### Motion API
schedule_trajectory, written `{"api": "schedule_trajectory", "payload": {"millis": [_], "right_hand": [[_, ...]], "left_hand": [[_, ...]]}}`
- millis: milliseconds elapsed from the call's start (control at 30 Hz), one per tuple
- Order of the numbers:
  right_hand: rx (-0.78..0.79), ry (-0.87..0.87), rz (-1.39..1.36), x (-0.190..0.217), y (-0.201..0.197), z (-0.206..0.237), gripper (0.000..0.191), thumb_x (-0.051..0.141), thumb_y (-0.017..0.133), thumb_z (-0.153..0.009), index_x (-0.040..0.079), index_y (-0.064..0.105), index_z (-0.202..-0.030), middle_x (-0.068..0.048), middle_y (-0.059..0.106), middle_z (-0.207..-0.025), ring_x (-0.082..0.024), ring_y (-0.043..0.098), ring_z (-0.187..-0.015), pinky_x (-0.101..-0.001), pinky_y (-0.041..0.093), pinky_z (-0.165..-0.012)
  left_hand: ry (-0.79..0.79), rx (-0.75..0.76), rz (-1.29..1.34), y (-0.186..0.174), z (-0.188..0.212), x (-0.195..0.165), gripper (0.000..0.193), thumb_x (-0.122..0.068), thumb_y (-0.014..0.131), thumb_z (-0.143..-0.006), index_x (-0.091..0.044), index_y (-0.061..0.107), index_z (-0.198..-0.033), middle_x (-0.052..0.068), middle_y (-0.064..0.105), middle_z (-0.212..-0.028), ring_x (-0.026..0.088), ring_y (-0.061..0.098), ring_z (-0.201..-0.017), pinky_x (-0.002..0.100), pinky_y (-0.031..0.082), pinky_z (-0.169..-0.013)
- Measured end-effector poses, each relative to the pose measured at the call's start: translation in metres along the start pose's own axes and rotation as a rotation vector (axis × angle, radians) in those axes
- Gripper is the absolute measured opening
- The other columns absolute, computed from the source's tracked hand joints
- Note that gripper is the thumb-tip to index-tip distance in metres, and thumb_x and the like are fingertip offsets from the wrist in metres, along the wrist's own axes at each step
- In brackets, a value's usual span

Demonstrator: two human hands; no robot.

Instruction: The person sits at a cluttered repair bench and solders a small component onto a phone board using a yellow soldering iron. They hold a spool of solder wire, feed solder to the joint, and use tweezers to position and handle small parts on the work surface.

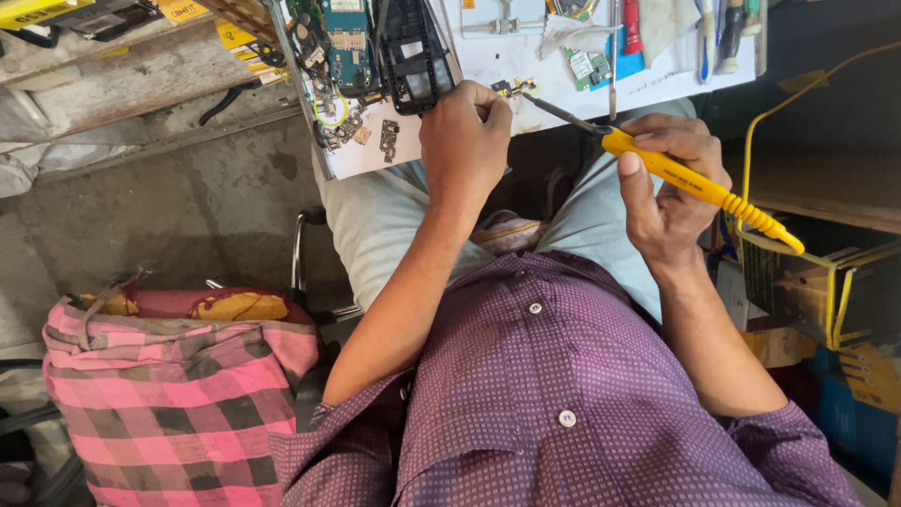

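the person's left hand point(465, 141) is closed, pinching a small metal part point(514, 87) at the near edge of the white bench point(526, 58), likely to steady it for the tip. the right hand point(668, 188) is wrapped pen-like around a yellow soldering iron point(694, 180), its dark tip slanted down onto the part, the cord trailing off to the right. a black phone frame point(413, 52) and a circuit board point(349, 42) lie just left of the work; open room lies mainly over the lap.

The soldering iron point(699, 183) has a glossy yellow plastic handle and a dull metal tip. The shirt point(563, 404) is soft dotted cloth, and the floor point(206, 207) is rough concrete.
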State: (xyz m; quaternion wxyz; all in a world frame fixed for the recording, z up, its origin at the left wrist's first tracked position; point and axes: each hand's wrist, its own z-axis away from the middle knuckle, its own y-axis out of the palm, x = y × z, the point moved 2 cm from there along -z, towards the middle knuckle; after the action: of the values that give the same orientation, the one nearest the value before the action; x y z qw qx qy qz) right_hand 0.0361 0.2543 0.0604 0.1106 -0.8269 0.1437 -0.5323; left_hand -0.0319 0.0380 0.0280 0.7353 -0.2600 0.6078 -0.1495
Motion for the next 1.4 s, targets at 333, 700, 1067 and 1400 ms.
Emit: {"api": "schedule_trajectory", "payload": {"millis": [333,700,1067,1400], "right_hand": [[0.002,-0.007,0.017,-0.001,0.001,-0.001,0.02,0.008,0.072,-0.111,0.001,0.055,-0.119,-0.018,0.067,-0.115,-0.022,0.068,-0.107,-0.029,0.054,-0.098],[0.01,-0.009,0.036,-0.002,0.002,-0.001,0.019,0.008,0.071,-0.113,0.0,0.055,-0.12,-0.018,0.066,-0.115,-0.022,0.067,-0.107,-0.0291,0.054,-0.098],[0.092,-0.022,0.124,0.015,0.001,-0.018,0.019,0.005,0.073,-0.112,-0.001,0.056,-0.117,-0.017,0.069,-0.116,-0.022,0.071,-0.102,-0.0278,0.056,-0.093],[0.314,-0.094,0.32,0.057,0.005,-0.073,0.02,0.005,0.073,-0.109,-0.002,0.056,-0.114,-0.014,0.068,-0.108,-0.027,0.071,-0.099,-0.0331,0.055,-0.087]], "left_hand": [[0.009,0.002,0.001,-0.002,0.001,-0.003,0.016,-0.019,0.068,-0.085,-0.004,0.073,-0.083,0.01,0.076,-0.075,0.03,0.075,-0.072,0.041,0.057,-0.07],[-0.009,0.013,-0.032,-0.003,0.001,-0.006,0.016,-0.02,0.068,-0.086,-0.005,0.073,-0.083,0.01,0.077,-0.078,0.031,0.075,-0.075,0.042,0.057,-0.072],[0.02,0.001,-0.028,-0.001,-0.001,-0.002,0.016,-0.02,0.068,-0.086,-0.005,0.073,-0.083,0.01,0.076,-0.077,0.032,0.075,-0.076,0.043,0.057,-0.073],[0.047,-0.012,-0.015,0.0,-0.002,0.001,0.016,-0.019,0.067,-0.085,-0.005,0.073,-0.082,0.011,0.075,-0.075,0.032,0.074,-0.073,0.043,0.057,-0.071]]}}
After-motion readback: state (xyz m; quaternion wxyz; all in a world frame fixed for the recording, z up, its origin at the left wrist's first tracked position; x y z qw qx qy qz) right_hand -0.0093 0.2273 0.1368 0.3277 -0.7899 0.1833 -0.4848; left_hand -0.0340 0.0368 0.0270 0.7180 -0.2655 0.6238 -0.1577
